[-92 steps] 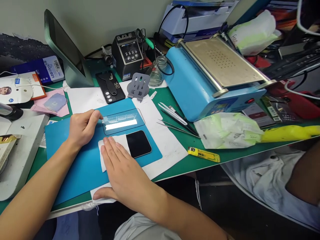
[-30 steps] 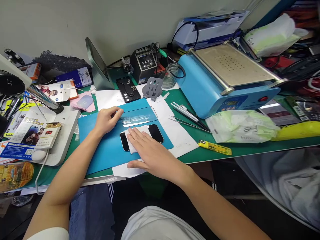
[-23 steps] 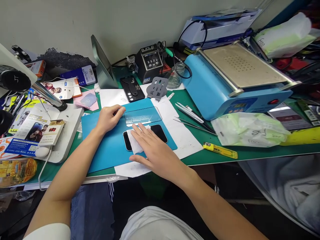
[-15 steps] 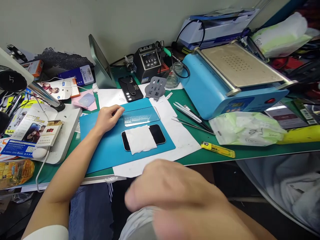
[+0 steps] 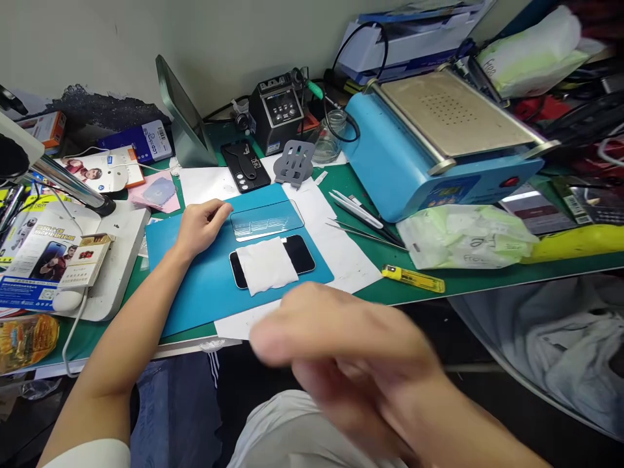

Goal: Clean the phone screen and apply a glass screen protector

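My left hand (image 5: 202, 226) rests on the blue mat (image 5: 190, 296), its fingers curled in and nothing visible in them. Just right of it lies a clear, dark-edged screen protector (image 5: 267, 220). Below that, a smartphone (image 5: 301, 253) lies face up with a folded white tissue (image 5: 268, 265) across its left and middle part. My right hand (image 5: 336, 357) is raised close to the camera, in front of the bench edge and apart from the phone. Its fingers are bent into a loose fist, blurred by motion, and I see no object in it.
Tweezers (image 5: 363, 218) and a yellow utility knife (image 5: 413, 277) lie on the right. Behind them stands a blue heating-plate machine (image 5: 390, 166). A soldering station (image 5: 275, 114), a black phone case (image 5: 245, 166) and a grey stand (image 5: 294, 162) are at the back. A cigarette pack (image 5: 85, 260) sits left.
The view has shifted slightly, so the bench appears further left and up. My right hand has turned and lifted a little, showing more of its curled fingers. My left hand stays on the mat.
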Demonstrator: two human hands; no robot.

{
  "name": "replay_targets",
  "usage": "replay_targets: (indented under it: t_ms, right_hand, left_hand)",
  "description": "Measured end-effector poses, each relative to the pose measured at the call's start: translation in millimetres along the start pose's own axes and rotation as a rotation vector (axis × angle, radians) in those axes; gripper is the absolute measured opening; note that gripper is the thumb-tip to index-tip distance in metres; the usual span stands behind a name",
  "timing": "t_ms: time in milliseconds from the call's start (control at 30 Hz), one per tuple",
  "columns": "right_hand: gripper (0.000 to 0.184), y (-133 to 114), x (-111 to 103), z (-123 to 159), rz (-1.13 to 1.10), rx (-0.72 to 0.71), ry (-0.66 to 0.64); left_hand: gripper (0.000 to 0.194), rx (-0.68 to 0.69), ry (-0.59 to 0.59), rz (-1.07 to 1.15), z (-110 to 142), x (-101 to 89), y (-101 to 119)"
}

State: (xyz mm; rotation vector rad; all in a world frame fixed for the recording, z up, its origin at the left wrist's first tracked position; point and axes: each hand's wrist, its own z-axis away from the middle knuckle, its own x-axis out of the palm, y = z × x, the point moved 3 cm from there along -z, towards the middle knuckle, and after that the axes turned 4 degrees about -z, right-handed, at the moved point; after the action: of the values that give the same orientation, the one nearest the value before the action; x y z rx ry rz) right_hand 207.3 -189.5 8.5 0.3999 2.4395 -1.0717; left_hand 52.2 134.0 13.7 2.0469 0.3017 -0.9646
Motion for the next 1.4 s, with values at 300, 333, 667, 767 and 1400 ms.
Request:
replay_targets:
  t_ms: [300,333,667,767,1400]
  right_hand:
    - [0.093,96,35,-102,0.406,0.327,-0.395]
    - [0.095,97,38,-97,0.418,0.344,-0.423]
    - [0.105,102,50,-127,0.389,0.286,-0.450]
    - [0.103,95,56,-119,0.372,0.250,-0.420]
    - [0.103,123,-3,-95,0.438,0.461,-0.482]
  left_hand:
    - [0.038,-0.035,-0.005,-0.005,-1,-1.0,-3]
    - [0.038,-0.040,-0.004,-0.007,-1,-1.0,-4]
    - [0.036,-0.085,-0.022,-0.003,-4,-3.7,-2]
    - [0.035,-0.110,-0.024,0.015,-3,-5.5,-1]
    - [0.043,-0.111,-0.075,-0.040,-3,-4.3,-5]
